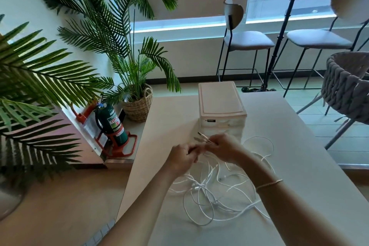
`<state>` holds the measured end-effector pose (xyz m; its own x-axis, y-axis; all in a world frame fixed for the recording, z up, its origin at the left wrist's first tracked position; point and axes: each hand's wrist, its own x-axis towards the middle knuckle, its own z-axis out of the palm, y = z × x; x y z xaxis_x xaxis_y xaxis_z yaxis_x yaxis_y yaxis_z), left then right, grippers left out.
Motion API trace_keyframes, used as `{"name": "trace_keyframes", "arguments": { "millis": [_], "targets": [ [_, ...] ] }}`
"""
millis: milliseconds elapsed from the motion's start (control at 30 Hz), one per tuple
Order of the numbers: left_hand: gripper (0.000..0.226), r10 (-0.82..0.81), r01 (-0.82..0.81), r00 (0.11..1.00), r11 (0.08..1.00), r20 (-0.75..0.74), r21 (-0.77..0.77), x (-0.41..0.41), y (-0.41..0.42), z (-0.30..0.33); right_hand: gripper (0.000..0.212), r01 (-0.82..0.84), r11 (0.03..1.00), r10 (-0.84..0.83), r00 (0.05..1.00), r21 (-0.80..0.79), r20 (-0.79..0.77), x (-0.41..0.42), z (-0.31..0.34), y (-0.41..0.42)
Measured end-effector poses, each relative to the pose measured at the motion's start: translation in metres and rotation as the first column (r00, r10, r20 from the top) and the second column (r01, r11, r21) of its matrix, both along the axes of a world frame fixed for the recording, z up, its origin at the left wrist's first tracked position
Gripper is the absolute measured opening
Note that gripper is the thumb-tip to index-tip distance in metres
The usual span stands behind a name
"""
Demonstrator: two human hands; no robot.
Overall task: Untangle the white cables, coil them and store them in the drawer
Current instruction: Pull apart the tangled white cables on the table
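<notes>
A tangle of white cables (pixel 209 191) lies on the pale table (pixel 299 156) in front of me, with loops spreading right and toward me. My left hand (pixel 182 159) and my right hand (pixel 224 149) are raised together over the tangle, each gripping strands. Two cable plugs (pixel 201 136) stick out to the left above my right hand's fingers. The white plastic drawer unit (pixel 220 104) stands just beyond my hands, its drawers closed.
The table's left edge runs close to my left arm. Potted palms (pixel 137 102) and a green fire extinguisher (pixel 111 124) stand on the floor at left. Bar stools (pixel 245 43) and a woven chair (pixel 347 86) are beyond and right of the table.
</notes>
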<state>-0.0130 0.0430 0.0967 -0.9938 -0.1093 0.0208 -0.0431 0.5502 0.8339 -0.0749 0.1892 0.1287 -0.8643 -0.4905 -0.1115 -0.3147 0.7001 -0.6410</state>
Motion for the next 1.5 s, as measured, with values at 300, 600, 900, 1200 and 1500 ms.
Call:
{"name": "trace_keyframes", "arguments": {
  "millis": [300,600,900,1200,1500],
  "targets": [
    [0.021,0.13,-0.085,0.949,0.983,0.286,-0.163,0.031,-0.035,-0.071,0.021,0.427,0.821,-0.483,0.874,-0.381,-0.061,-0.029,0.028,0.032],
    [0.028,0.214,-0.161,0.927,0.968,0.308,-0.191,0.029,-0.054,-0.077,0.032,0.642,0.674,-0.693,0.721,-0.366,-0.012,-0.05,0.019,0.062],
    [0.027,-0.258,0.335,0.855,0.937,0.45,-0.101,0.013,0.009,-0.069,0.024,0.685,0.697,-0.704,0.71,-0.21,-0.018,-0.052,0.005,0.081],
    [0.02,-0.086,0.201,0.891,0.955,0.445,-0.217,0.016,0.01,-0.092,0.029,0.712,0.69,-0.717,0.697,0.129,-0.012,-0.046,-0.037,0.113],
    [0.016,0.484,-0.537,0.671,0.839,0.562,-0.083,0.02,-0.033,-0.111,0.022,0.641,0.705,-0.68,0.732,0.304,0.033,-0.039,-0.065,0.103]
  ]
}}
